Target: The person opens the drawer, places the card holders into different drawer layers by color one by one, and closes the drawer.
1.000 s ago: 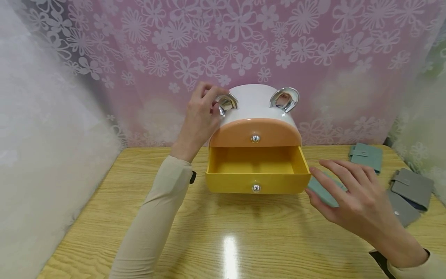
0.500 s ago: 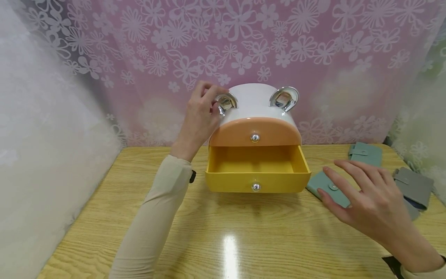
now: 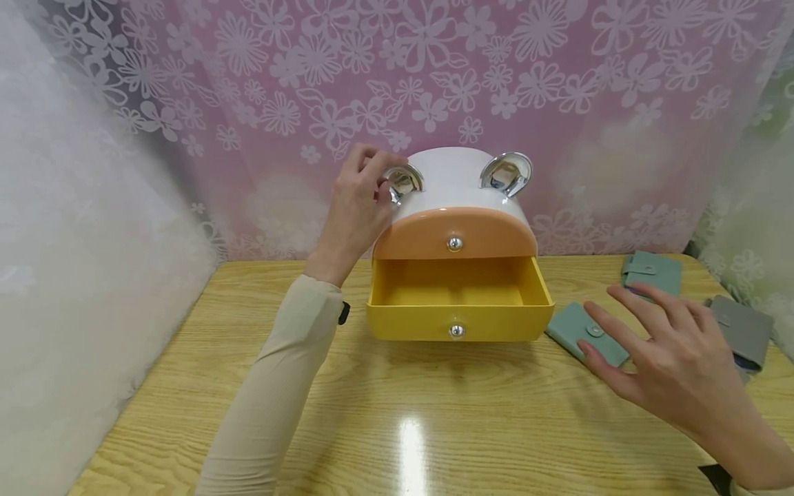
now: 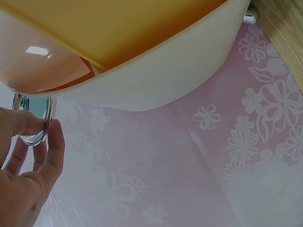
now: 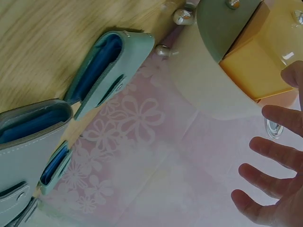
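A small white drawer cabinet (image 3: 455,165) with two silver ears stands in the middle of the table. Its yellow lower drawer (image 3: 409,324) is pulled out with a bare bottom, while the orange upper drawer (image 3: 415,236) is closed. My left hand (image 3: 355,207) pinches the left silver ear (image 3: 406,180); in the left wrist view the thumb and fingers lie on either side of that ear (image 4: 41,106). Fingers spread, my right hand (image 3: 679,365) hovers right of the drawer and holds nothing. Closest to it is a teal snap wallet (image 3: 567,325), partly hidden by the hand.
Behind the right hand lies another teal wallet (image 3: 664,271). A grey wallet (image 3: 747,331) is at the table's right side, partly covered by the hand. A pink flowered curtain (image 3: 260,158) hangs close behind the cabinet.
My right hand has moved right, away from the yellow drawer's corner, uncovering more of the near teal wallet and covering more of the grey ones. My left hand stays on the ear.
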The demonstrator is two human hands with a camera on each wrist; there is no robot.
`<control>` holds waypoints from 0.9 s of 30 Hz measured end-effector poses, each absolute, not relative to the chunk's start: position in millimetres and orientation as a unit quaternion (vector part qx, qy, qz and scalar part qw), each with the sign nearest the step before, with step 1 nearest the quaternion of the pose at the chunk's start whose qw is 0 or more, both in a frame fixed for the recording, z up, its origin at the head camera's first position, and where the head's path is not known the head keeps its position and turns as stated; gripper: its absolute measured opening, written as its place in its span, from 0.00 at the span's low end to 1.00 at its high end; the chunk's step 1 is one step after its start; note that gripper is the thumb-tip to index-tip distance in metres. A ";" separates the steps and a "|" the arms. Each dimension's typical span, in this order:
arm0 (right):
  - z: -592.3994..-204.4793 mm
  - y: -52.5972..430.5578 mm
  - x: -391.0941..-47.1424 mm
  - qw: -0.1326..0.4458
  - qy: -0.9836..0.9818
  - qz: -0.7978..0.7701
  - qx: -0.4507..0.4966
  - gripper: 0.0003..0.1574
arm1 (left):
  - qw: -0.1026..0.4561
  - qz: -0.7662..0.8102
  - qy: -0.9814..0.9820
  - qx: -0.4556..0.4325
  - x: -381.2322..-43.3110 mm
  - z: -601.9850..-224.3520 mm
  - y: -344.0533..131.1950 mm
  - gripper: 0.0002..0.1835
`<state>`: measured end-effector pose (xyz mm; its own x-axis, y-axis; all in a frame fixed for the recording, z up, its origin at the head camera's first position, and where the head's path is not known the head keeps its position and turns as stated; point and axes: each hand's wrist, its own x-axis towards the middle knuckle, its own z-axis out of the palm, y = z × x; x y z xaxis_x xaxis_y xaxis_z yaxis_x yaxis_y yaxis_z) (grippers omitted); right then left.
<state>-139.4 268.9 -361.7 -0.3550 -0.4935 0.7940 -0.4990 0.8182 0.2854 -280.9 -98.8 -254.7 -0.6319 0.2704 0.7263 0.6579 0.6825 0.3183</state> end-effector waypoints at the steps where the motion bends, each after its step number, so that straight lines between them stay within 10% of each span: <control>1: -362.3 270.7 -139.1 0.478 -0.827 -0.006 0.297 0.43 | 0.333 -0.292 -0.855 -0.272 -281.0 -254.7 -98.8 0.19; 27: -408.2 344.3 -136.0 0.265 -0.949 -0.084 0.147 0.71 | 0.332 -0.288 -0.857 -0.270 -281.2 -255.6 -99.7 0.18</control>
<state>-136.0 344.3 -408.2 -0.8166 -0.3232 0.4783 -0.2341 0.9428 0.2375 -281.2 -99.7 -255.6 -0.6335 0.2716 0.7245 0.6537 0.6888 0.3134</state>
